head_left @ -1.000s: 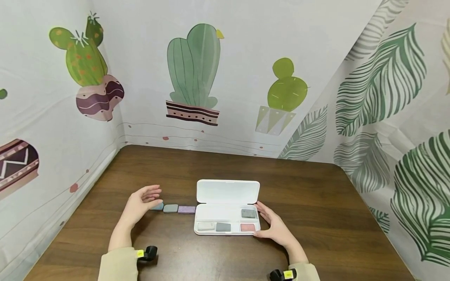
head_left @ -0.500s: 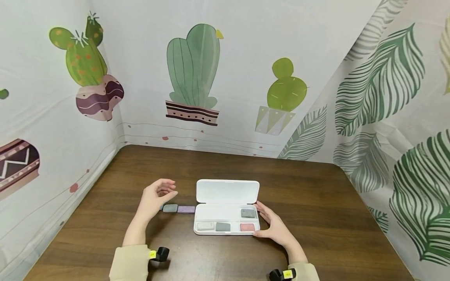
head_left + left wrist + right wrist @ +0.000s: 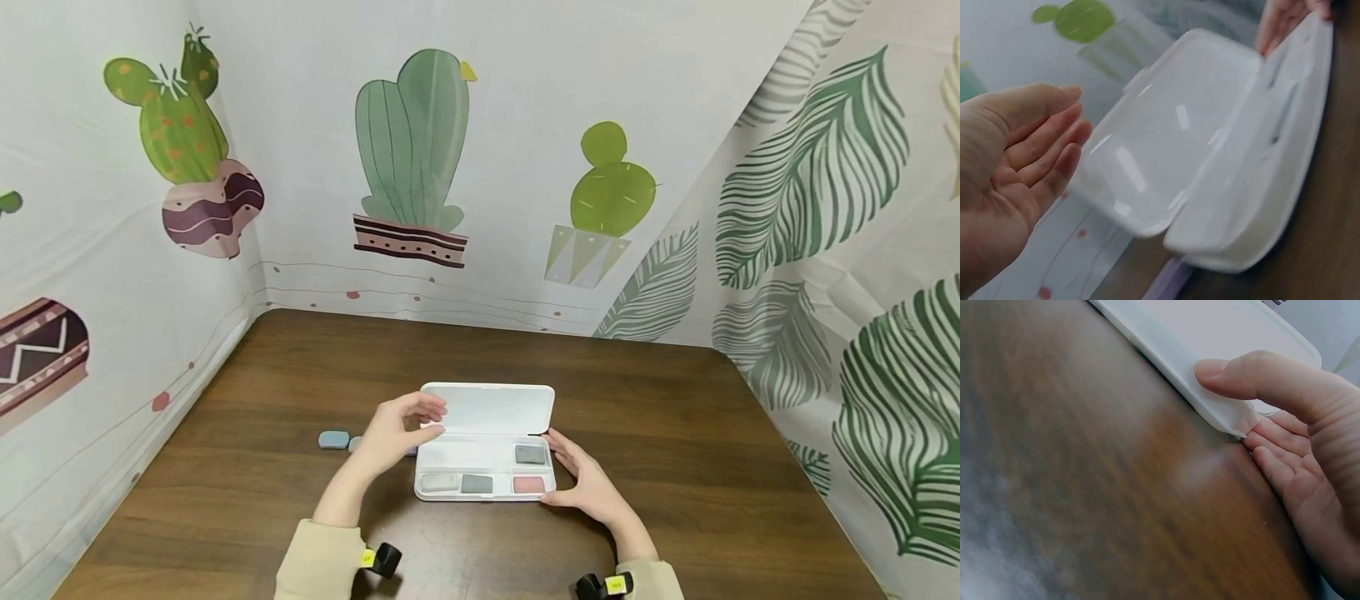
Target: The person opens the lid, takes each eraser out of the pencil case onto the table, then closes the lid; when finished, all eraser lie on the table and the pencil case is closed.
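A white pencil-case-like box lies with its lid raised. My right hand holds its right end, thumb on the front edge and fingers along the side. My left hand, fingers relaxed with nothing between them, hovers by the box's left end and overlaps the lid's corner. Inside the box lie a dark grey block, a pink block, a grey block and a whitish block.
Left of the box lies a blue block; a grey one beside it is mostly hidden behind my left hand. A purple block sits against the box's left end. All rest on a brown wooden table by a patterned cloth wall.
My left hand has moved right from the blue block, past the grey and purple ones, to the box's left end, uncovering the blue block. My right hand stays at the box.
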`<state>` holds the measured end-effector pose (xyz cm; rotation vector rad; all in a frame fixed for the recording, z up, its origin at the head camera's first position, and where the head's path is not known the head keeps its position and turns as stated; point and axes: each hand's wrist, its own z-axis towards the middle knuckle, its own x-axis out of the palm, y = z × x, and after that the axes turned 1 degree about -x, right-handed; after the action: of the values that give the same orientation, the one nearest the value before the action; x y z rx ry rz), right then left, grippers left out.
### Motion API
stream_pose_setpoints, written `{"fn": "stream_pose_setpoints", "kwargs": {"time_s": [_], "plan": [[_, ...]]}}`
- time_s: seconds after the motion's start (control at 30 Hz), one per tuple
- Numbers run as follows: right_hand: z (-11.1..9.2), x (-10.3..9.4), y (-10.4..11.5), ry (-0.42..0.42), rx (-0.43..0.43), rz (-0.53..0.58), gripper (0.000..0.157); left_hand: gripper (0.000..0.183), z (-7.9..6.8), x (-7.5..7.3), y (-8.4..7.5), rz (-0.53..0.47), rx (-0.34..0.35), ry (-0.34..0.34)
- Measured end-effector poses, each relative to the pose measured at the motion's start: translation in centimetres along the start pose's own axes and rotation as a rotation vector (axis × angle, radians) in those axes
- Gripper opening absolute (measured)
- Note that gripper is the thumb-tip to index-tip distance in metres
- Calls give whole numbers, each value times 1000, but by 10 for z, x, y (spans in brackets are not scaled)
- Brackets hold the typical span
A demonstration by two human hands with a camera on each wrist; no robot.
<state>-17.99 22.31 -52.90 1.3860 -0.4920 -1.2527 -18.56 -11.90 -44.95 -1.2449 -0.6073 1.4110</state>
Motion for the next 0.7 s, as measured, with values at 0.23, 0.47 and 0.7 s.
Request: {"fn": "stream_pose_setpoints", "kwargs": {"time_s": [0.23,0.47,0.7], "plan": [[0,0,1,1,6,-2,97,29,6,36,-1,83,45,87],[-1,-1,1,-3,6,-4,98,30,15,66,-3,120,18,153],[0,-1,0,3,-13,13,96,31,24,89,-7,139,-17,199]]}}
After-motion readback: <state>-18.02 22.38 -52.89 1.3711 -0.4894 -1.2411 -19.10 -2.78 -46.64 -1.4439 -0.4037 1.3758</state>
